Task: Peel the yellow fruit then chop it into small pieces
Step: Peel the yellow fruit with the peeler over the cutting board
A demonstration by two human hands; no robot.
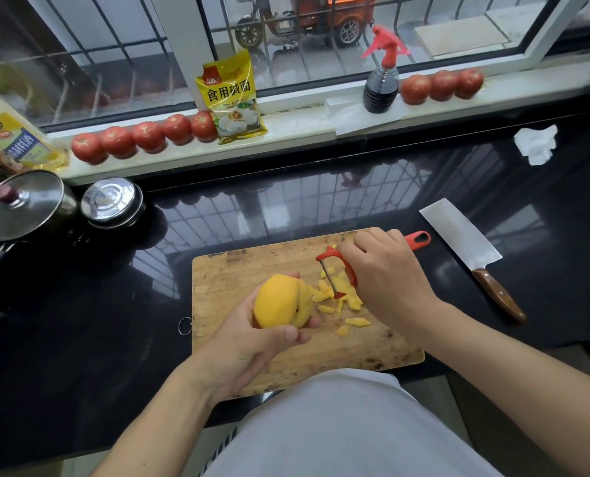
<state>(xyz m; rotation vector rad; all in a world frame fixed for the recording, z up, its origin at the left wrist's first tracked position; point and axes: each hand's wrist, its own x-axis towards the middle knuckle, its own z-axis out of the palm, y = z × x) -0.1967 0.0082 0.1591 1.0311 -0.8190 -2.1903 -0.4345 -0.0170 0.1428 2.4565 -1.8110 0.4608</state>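
Two hands are working over the cutting board (238, 342), and what matters is how the fruit (281, 302) is lying between them. The left hand (248, 342) is cupping the yellow fruit from below, fingers and thumb curling round it and lifting it just clear of the wood. Its surface is looking mostly bare and smooth, with one loose flap of skin hanging on the side facing right. That flap is pointing straight towards the peeler (338, 275), which the right hand (386, 273) is gripping by its red handle, blade hanging down a little apart from the fruit, to its right and slightly further from the person. So the right hand is needing only a short leftward reach, I'd guess, to catch the remaining skin. Peelings (341, 306) are lying scattered on the board beneath the blade. The cleaver (472, 251) is waiting on the dark worktop (286, 208), off the board on the right, nearer the right hand for the chopping to come
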